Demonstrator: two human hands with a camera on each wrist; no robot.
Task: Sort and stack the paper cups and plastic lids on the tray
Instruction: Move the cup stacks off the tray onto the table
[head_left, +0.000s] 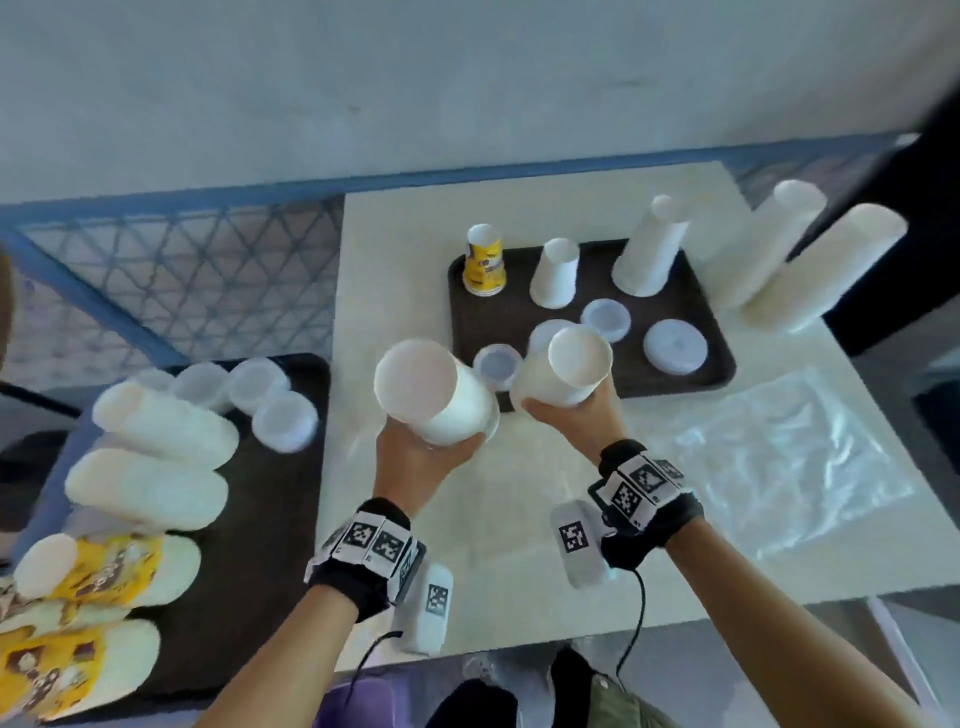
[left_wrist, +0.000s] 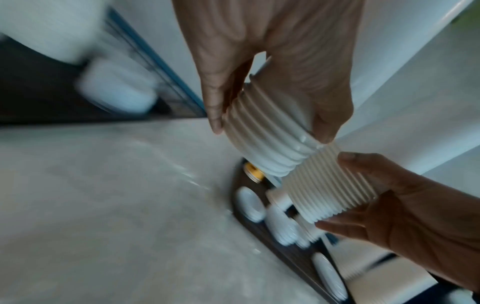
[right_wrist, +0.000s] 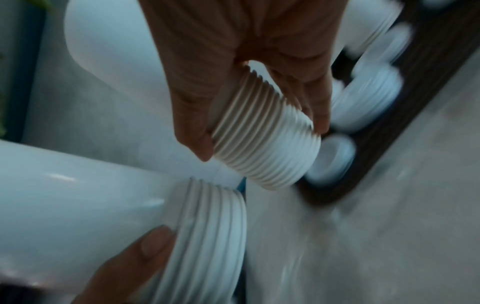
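My left hand (head_left: 431, 447) grips a stack of white paper cups (head_left: 434, 392) by its rim end, bottoms toward me. My right hand (head_left: 561, 410) grips a second, narrower white cup stack (head_left: 569, 366) just beside it. The left wrist view shows the rim ends of both stacks (left_wrist: 262, 148) touching or nearly so. Both are held above the near left corner of the dark tray (head_left: 493, 322). On the tray stand an upturned yellow cup (head_left: 485, 260), a white cup (head_left: 558, 273), a taller white stack (head_left: 649, 249) and several plastic lids (head_left: 675, 345).
A second dark tray (head_left: 270, 519) at the left holds cup stacks lying on their sides (head_left: 156, 431) and several lids (head_left: 283, 421). Two tall white stacks (head_left: 810, 270) lean at the right. A clear plastic bag (head_left: 779, 452) lies on the white table (head_left: 519, 493).
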